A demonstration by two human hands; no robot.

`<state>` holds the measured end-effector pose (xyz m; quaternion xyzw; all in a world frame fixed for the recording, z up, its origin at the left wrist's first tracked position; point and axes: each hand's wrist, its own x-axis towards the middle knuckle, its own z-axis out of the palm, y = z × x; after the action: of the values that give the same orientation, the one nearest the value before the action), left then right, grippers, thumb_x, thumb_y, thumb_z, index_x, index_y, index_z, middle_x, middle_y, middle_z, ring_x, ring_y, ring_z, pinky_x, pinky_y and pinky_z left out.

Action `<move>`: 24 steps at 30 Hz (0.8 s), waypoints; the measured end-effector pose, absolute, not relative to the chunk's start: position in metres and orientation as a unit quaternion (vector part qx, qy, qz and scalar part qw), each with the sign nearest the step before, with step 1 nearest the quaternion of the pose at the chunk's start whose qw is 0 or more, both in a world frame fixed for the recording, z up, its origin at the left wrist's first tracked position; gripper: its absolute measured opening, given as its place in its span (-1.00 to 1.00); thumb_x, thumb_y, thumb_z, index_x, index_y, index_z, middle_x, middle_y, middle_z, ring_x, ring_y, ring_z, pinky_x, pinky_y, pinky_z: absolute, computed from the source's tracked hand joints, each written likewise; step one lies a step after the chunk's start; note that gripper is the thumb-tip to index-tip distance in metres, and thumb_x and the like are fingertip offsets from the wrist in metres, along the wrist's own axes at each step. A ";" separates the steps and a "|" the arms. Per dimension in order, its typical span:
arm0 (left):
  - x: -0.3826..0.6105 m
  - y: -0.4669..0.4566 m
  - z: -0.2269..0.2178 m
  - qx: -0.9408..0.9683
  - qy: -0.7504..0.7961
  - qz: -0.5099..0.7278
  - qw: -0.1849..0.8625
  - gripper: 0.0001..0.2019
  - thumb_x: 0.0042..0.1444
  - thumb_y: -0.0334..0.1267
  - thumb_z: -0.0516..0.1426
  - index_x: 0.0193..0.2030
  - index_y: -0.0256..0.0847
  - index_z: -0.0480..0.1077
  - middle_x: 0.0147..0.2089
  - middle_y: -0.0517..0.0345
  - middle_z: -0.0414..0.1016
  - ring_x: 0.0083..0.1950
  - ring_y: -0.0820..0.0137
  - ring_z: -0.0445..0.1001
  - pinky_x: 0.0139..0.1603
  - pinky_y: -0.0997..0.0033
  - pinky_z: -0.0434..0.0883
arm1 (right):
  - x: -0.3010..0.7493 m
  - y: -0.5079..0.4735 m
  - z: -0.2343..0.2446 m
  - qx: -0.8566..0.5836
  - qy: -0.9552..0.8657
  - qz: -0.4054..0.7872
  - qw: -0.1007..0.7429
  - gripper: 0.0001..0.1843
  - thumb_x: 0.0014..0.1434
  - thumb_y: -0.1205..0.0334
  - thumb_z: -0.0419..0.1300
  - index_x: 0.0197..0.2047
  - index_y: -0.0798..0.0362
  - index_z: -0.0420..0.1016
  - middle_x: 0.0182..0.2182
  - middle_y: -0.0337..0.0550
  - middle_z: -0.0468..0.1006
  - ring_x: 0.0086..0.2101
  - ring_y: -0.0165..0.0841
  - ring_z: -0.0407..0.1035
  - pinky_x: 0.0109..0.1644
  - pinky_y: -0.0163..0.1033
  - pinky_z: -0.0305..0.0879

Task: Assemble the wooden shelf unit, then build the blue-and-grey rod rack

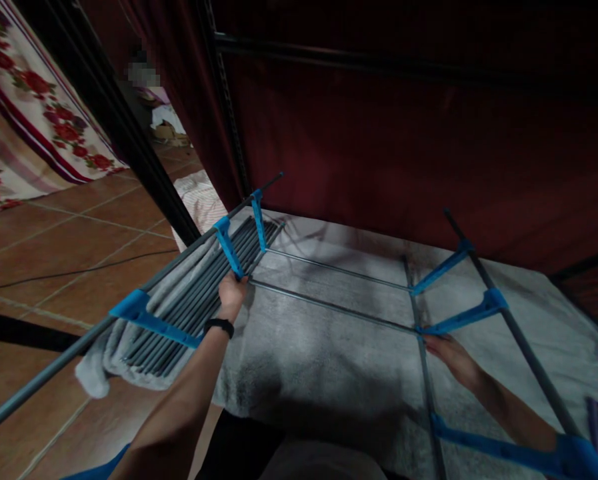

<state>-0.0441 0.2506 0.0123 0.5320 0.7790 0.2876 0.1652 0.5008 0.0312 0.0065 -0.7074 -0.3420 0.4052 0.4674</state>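
Note:
A frame of grey metal tubes and blue plastic brackets stretches across in front of me. My left hand (pixel 232 298), with a black band at the wrist, is closed around the lower end of a left blue bracket (pixel 229 248), where a crossbar (pixel 329 306) meets it. At that crossbar's other end, my right hand (pixel 449 357) grips the joint under a right blue bracket (pixel 461 315); its fingertips are partly hidden. A second crossbar (pixel 336 269) runs parallel farther back. Long tubes (pixel 533 367) pass through the brackets' outer ends on both sides.
A bundle of loose grey tubes (pixel 189 320) lies at the left on a grey fleece-covered surface (pixel 319 373). A dark red curtain (pixel 379 153) hangs behind. Black metal posts (pixel 113 127) stand at the left, with floral cloth (pixel 53 113) and a tiled floor (pixel 43 267) beyond.

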 end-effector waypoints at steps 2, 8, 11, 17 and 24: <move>-0.041 0.250 0.014 0.531 0.787 0.271 0.157 -0.78 0.14 -0.22 0.13 -0.15 -0.31 0.45 -0.16 -0.19 0.58 -0.09 0.05 0.54 -0.11 0.23 0.37 | 0.501 0.033 0.004 -0.708 -0.310 0.416 0.480 -0.73 -0.28 -0.12 0.42 -0.49 -0.21 0.62 -0.27 0.06 0.64 -0.18 0.09 0.54 0.05 0.16 0.41; -0.032 0.247 0.019 0.521 0.806 0.248 0.129 -0.74 0.14 -0.20 0.11 -0.13 -0.34 0.46 -0.15 -0.26 0.57 -0.08 0.00 0.55 -0.09 0.19 0.37 | 0.508 0.030 -0.009 -0.719 -0.296 0.394 0.490 -0.77 -0.14 -0.13 0.36 -0.45 -0.21 0.59 -0.26 0.01 0.61 -0.19 0.04 0.54 0.01 0.13 0.45; -0.029 0.245 0.018 0.519 0.811 0.242 0.116 -0.74 0.14 -0.18 0.11 -0.15 -0.34 0.46 -0.17 -0.24 0.58 -0.10 0.01 0.55 -0.10 0.17 0.38 | 0.510 0.030 -0.015 -0.724 -0.288 0.381 0.498 -0.72 -0.15 -0.13 0.36 -0.41 -0.16 0.57 -0.25 -0.03 0.60 -0.20 0.00 0.53 -0.03 0.12 0.45; -0.034 0.245 0.012 0.524 0.801 0.263 0.124 -0.77 0.13 -0.18 0.14 -0.18 -0.30 0.46 -0.24 -0.14 0.58 -0.15 0.05 0.53 -0.10 0.13 0.40 | 0.502 0.034 -0.012 -0.734 -0.278 0.372 0.495 -0.59 -0.23 -0.17 0.38 -0.43 -0.05 0.49 -0.37 -0.06 0.57 -0.27 -0.09 0.50 -0.07 0.07 0.44; -0.047 0.244 0.004 0.535 0.745 0.332 0.221 -0.73 0.13 -0.19 0.14 -0.08 -0.28 0.45 -0.16 -0.12 0.58 -0.04 0.10 0.55 0.01 0.19 0.42 | 0.517 0.026 0.015 -0.690 -0.352 0.461 0.434 -0.55 -0.33 -0.13 0.46 -0.44 -0.03 0.51 -0.35 -0.06 0.60 -0.21 -0.10 0.49 0.07 0.09 0.40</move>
<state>-0.0473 0.2442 0.0037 0.5348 0.7448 0.3324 0.2209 0.5169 0.0261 0.0147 -0.6899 -0.3518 0.4606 0.4338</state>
